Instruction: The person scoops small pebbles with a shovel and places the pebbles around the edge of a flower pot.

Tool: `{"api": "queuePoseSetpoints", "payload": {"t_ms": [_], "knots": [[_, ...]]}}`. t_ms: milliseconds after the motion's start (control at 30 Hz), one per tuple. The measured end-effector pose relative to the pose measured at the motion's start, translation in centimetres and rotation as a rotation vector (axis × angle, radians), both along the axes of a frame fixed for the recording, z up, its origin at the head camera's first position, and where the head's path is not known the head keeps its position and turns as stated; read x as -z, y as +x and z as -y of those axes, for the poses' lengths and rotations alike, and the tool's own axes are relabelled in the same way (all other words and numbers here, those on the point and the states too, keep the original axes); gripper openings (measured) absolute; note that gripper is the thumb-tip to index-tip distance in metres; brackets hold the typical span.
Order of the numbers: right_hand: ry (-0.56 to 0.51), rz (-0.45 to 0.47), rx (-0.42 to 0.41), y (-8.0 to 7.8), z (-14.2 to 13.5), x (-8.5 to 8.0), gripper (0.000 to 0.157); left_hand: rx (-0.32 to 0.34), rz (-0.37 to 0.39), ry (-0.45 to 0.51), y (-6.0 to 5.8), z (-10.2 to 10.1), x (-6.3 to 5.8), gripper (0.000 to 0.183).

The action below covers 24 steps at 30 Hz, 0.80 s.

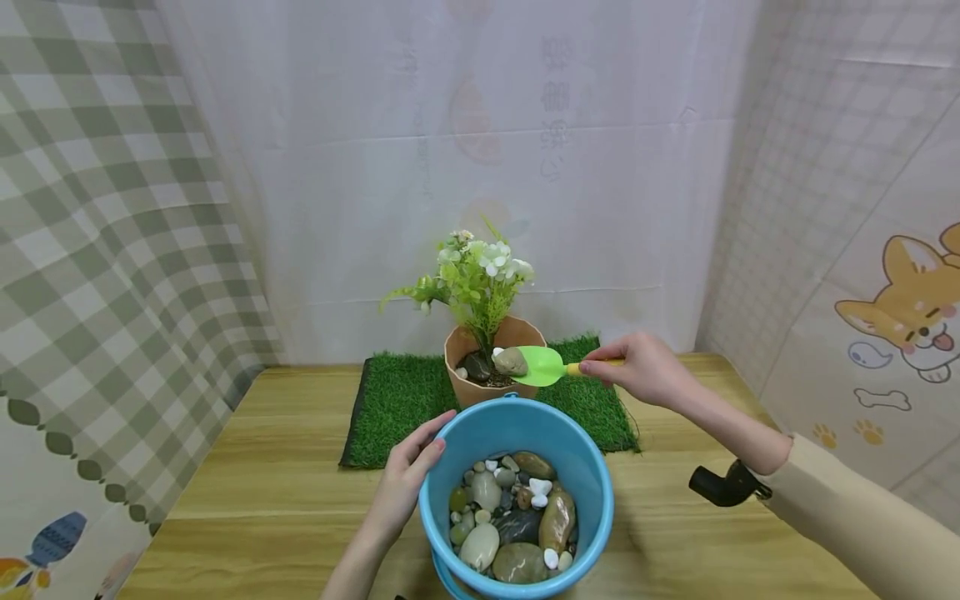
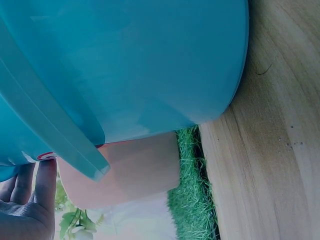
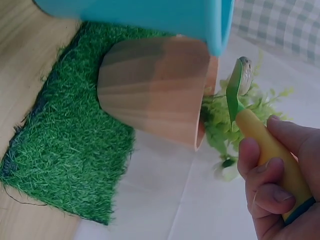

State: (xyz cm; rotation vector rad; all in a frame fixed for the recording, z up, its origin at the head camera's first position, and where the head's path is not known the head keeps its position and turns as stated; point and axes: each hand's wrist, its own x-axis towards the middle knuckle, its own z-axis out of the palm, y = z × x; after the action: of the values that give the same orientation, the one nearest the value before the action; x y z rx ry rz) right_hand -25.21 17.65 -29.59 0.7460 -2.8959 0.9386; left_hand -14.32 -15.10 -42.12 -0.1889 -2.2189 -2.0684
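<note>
A small trowel with a lime-green blade and a yellow handle is in my right hand, fingers curled round the handle. On the blade lies a grey-brown stone, above the front right rim of a terracotta-coloured flowerpot. The pot holds white-flowered greenery, soil and a dark stone. My left hand rests against the left side of a blue bucket, fingers extended along its outside near the rim. Inside the bucket are several stones of mixed sizes.
Under the pot lies a green artificial-grass mat on the wooden table. The bucket stands in front of the pot and covers its lower part in the head view. A white curtain hangs behind; checked cloth is at left.
</note>
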Motion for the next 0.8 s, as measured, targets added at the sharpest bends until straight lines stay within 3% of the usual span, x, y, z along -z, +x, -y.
{"api": "queuePoseSetpoints", "payload": {"t_ms": [400,800], "knots": [[0.05,-0.005,0.08,-3.4,1.2,0.7,0.026,0.002,-0.002,-0.001,0.0,0.0,0.0,0.044],[0.059,-0.016,0.08,-5.4,2.0,0.7,0.025,-0.004,0.01,-0.003,-0.2,0.0,0.0,0.043]]}}
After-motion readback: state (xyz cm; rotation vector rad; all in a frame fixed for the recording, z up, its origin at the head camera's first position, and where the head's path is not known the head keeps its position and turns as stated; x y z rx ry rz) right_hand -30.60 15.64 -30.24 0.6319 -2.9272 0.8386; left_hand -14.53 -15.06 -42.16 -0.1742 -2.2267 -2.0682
